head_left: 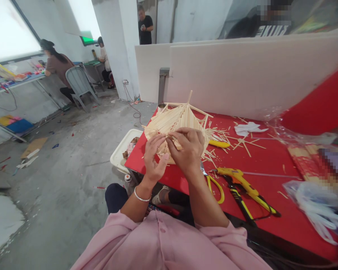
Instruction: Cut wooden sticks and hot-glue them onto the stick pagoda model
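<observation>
In front of me on the red table stands a model roof [169,118] built of thin pale wooden sticks, with sloping sides and a stick jutting up at its peak. Both hands are over its near side. My right hand [188,148] has its thumb and index finger pinched together; whatever lies between them is too small to make out. Close beside those fingertips, my left hand [154,159] has its fingers stretched forward and its thumb apart. The hands hide part of the model's near side.
Loose sticks [243,144] and offcuts litter the red table [259,157]. To my right lie yellow-handled scissors [218,189], a yellow glue gun [239,178], a black-and-yellow cutter [239,202] and a plastic bag [317,198]. A white board [231,71] borders the back.
</observation>
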{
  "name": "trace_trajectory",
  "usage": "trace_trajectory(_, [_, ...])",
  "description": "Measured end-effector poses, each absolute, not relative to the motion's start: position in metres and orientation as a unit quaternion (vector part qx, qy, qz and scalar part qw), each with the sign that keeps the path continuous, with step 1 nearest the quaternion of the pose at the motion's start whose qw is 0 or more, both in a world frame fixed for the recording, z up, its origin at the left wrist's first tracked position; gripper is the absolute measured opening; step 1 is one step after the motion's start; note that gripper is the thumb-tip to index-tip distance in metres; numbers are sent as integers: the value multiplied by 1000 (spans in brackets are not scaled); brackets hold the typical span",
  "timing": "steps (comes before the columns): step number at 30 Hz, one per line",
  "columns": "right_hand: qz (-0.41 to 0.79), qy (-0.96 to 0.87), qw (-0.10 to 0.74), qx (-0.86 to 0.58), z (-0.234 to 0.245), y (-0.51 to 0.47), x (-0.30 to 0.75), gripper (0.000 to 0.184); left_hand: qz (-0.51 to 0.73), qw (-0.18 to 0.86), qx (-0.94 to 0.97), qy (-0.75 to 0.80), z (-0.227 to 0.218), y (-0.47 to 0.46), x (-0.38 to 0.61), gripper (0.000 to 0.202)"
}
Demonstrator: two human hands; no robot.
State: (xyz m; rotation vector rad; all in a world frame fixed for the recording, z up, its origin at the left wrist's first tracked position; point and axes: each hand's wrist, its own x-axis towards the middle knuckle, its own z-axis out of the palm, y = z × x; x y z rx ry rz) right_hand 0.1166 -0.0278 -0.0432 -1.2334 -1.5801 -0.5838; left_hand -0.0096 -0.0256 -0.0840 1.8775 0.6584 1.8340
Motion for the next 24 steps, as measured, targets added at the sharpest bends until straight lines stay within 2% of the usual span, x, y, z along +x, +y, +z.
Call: trace_trajectory(24, [-252, -651, 493, -520, -44, -28, 116, 11, 664, 217, 677, 231, -84, -25, -10, 42])
